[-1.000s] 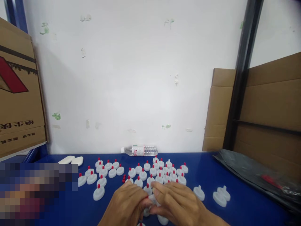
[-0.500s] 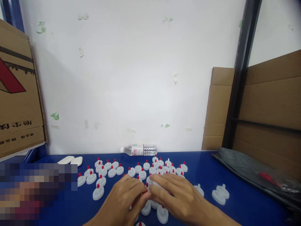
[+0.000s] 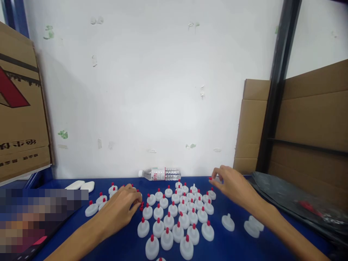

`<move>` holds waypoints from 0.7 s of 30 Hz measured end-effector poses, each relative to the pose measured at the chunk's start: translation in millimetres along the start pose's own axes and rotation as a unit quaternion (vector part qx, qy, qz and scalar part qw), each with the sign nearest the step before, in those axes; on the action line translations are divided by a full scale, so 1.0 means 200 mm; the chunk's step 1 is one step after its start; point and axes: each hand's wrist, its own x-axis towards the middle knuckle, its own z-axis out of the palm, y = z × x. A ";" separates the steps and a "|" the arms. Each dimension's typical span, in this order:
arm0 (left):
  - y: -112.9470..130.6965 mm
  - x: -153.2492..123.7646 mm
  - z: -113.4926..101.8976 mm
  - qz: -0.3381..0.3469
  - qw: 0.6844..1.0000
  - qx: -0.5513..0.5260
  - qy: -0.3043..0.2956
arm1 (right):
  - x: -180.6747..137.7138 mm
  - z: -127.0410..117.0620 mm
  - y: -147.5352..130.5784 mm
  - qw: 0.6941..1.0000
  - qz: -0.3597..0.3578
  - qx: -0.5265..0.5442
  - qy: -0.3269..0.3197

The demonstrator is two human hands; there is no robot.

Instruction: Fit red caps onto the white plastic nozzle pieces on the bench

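Observation:
Many white caps with red tips (image 3: pixel 174 221) stand packed together on the blue table (image 3: pixel 233 204). My left hand (image 3: pixel 121 208) lies to the left of the cluster with its fingers curled together, their ends beside a few loose red tips (image 3: pixel 141 207); whether it holds anything is hidden. My right hand (image 3: pixel 232 185) is raised over the cluster's far right corner. Its thumb and fingers pinch a small red tip (image 3: pixel 210 178). Three white caps without tips (image 3: pixel 228 223) lie under my right forearm.
A clear water bottle (image 3: pixel 160 174) lies against the white wall. Two white oval pieces (image 3: pixel 81 185) sit at the far left. Cardboard boxes stand at the left (image 3: pixel 21 108) and right (image 3: pixel 312 119), and a black plastic bag (image 3: pixel 290 197) lies at the right.
My hands were together over the caps in the middle and have parted. The left went left and the right went to the far right. The caps they covered now show in rows.

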 end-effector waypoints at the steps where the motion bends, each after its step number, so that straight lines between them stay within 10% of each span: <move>1: 0.00 0.00 0.00 0.005 1.000 -0.009 0.000 | 0.00 0.01 0.03 1.000 0.008 0.003 -0.026; 9: 0.00 -0.02 0.00 0.013 0.998 -0.058 -0.035 | -0.02 0.06 0.11 0.974 0.018 0.074 -0.211; 21: 0.01 -0.01 0.02 -0.007 0.996 -0.051 -0.069 | -0.13 -0.06 0.02 0.946 0.021 0.073 -0.315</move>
